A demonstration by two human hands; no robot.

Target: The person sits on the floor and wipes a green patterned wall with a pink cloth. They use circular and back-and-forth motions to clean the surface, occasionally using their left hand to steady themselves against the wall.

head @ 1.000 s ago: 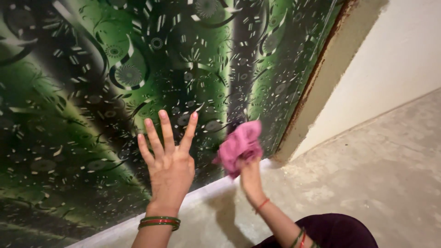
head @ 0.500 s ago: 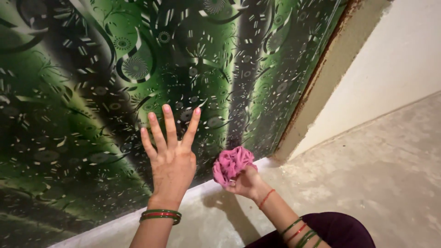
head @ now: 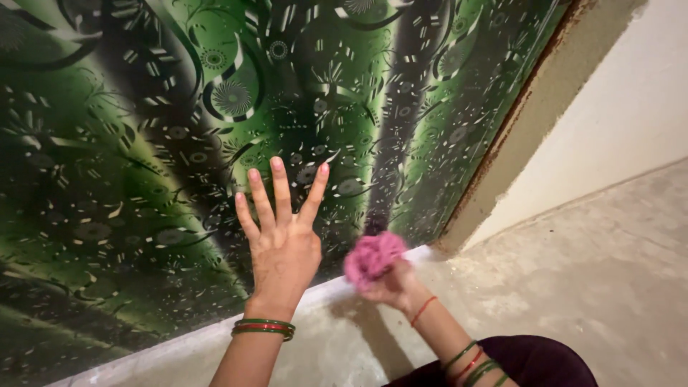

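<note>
While my left hand [head: 285, 247] lies flat and spread on the green patterned panel [head: 143, 143], my right hand [head: 390, 285] clutches the soft, light pink cloth [head: 373, 256], bunched at the panel's bottom edge.

The green-and-black patterned panel [head: 179, 143] looks glossy and smooth, with a faint sheen — a printed laminate or plastic-like face; the crumpled pink cloth [head: 373, 256] is soft, matt fabric, bunched into folds; the grey concrete floor [head: 573, 279] is rough, dull and mottled; the cream plastered wall [head: 631, 107] is matt and even; the door frame edge [head: 516, 122] shows rusty, flaking metal — coarse and unpolished.
</note>
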